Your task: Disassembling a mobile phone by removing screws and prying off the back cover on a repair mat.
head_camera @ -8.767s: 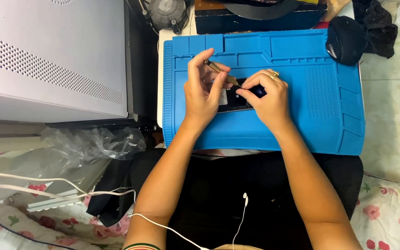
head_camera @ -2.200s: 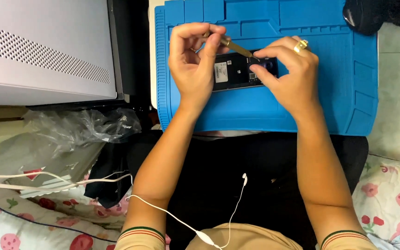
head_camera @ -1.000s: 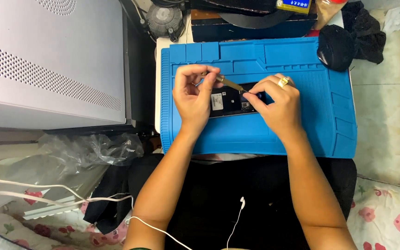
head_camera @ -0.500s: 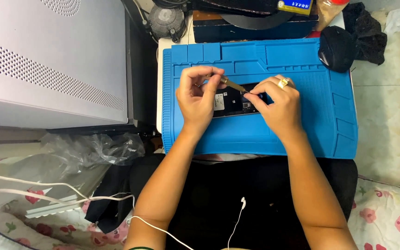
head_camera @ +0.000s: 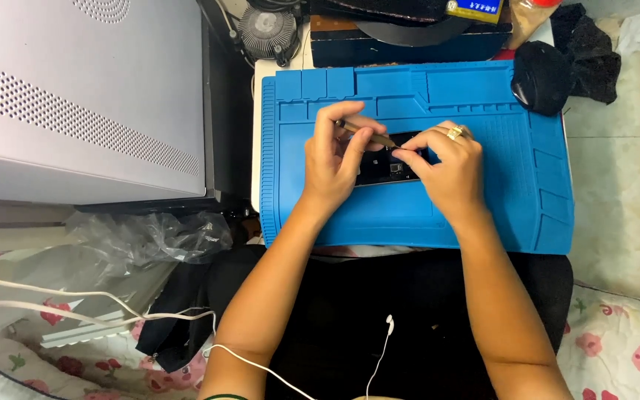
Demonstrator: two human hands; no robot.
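**Both hands on a small dark device, blue mat, slim tool in the left**

Left hand (head_camera: pixel 338 159): thumb and fingers pinched together on a thin brown stick-like tool (head_camera: pixel 368 133). The tool lies slanted, upper-left to lower-right, with its lower end over the top edge of the flat black rectangular device (head_camera: pixel 381 167). Can't tell if the tip actually touches the device or just sits close above it.

Right hand (head_camera: pixel 446 167): fingertips drawn together on the device's right part, right beside the tool's lower end. A gold ring (head_camera: pixel 455 132) sits on one finger. Whether the fingers pinch a small part or just press down is too small to tell.

The device lies flat near the middle of the mat, between the two hands and partly covered by both. Its visible face is dark, with a few small pale marks.

The blue rubber work mat with moulded compartments (head_camera: pixel 527 200) along its top and right edges sits on a small white table. Both forearms come in from below, over a dark lap, and a white earphone cable (head_camera: pixel 387 326) dangles there.

Outward:
- a large grey perforated metal case (head_camera: pixel 75 96) to the left of the mat
- crumpled clear plastic (head_camera: pixel 150 233) below it
- a round grey cooling fan (head_camera: pixel 267 30) above the mat's top-left corner
- black cloth (head_camera: pixel 564 63) off the top-right corner
- strawberry-print fabric (head_camera: pixel 631 348) at the lower corners
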